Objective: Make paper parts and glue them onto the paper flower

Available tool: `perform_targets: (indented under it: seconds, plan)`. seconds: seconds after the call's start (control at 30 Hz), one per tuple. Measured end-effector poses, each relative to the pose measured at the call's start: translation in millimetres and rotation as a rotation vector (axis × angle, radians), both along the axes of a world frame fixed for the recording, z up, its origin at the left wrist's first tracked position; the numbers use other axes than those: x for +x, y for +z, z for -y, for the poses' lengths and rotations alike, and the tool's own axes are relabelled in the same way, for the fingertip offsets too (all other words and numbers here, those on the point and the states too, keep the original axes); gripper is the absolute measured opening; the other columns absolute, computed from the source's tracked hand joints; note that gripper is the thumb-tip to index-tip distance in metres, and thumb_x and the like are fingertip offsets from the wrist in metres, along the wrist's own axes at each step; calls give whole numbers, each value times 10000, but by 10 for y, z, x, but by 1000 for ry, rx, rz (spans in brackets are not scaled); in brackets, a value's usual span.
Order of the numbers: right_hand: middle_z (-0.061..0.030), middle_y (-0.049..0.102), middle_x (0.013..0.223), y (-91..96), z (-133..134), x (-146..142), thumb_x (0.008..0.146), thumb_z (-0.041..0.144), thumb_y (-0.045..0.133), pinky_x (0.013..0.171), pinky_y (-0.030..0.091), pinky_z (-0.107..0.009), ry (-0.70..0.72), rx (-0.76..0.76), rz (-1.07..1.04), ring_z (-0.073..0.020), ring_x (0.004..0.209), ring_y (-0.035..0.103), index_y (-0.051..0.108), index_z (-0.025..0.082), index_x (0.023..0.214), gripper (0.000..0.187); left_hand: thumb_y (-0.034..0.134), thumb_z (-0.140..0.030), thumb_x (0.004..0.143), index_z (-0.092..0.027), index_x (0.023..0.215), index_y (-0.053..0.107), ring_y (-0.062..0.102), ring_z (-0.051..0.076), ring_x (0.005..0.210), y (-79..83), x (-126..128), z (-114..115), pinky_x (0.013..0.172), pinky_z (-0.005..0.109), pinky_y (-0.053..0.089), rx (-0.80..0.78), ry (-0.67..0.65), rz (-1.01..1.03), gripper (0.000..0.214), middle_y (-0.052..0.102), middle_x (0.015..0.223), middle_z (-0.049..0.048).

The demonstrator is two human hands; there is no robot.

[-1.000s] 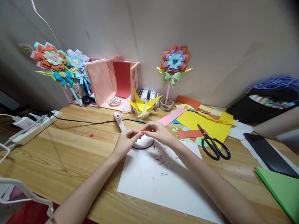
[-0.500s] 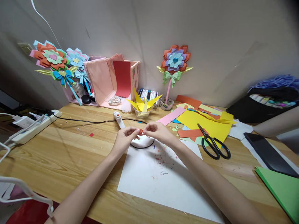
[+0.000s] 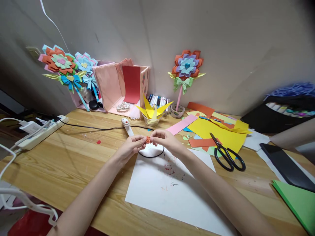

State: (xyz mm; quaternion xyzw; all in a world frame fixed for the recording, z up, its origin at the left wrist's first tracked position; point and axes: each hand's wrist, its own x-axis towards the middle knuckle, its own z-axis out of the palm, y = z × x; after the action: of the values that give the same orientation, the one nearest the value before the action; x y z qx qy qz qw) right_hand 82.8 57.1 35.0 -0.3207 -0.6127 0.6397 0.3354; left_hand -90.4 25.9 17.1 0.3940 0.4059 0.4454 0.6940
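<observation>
Between my two hands is a small piece of folded orange paper point(image 3: 148, 140), pinched from both sides. My left hand point(image 3: 135, 144) grips its left end with thumb and fingertips, and my right hand point(image 3: 161, 138) grips its right end. Both hands hover over the far edge of a white paper sheet point(image 3: 157, 193) marked with coloured strokes. Just behind my left hand lies a white glue gun point(image 3: 127, 126) with an orange button, its black cord looping under the hands. Fingers partly cover the orange piece, so its full shape is hidden.
Black-handled scissors point(image 3: 227, 155) lie right of the sheet by yellow paper point(image 3: 216, 131) and coloured scraps. A paper flower point(image 3: 187, 67) stands at the back, near a bowl of yellow paper leaves point(image 3: 152, 121). A power strip point(image 3: 40, 132) sits left; a phone point(image 3: 286, 167) lies right.
The orange paper shows more plainly between my fingertips now, and my left hand has turned slightly. The whole view has shifted a little; both hands keep their pinch.
</observation>
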Motion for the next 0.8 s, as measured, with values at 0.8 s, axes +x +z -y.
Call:
perform_targets:
  seconds: [0.8]
  plan:
    - [-25,555,694,-530,-201,-677,783,467,468,580,359,-268,-245,55,19,-151,599,481,609,140,883,370,750,-216,600,-119,700,660,525,20,527,-184,-678,-368,567,130,416,24,959,54,166,628,631,-14]
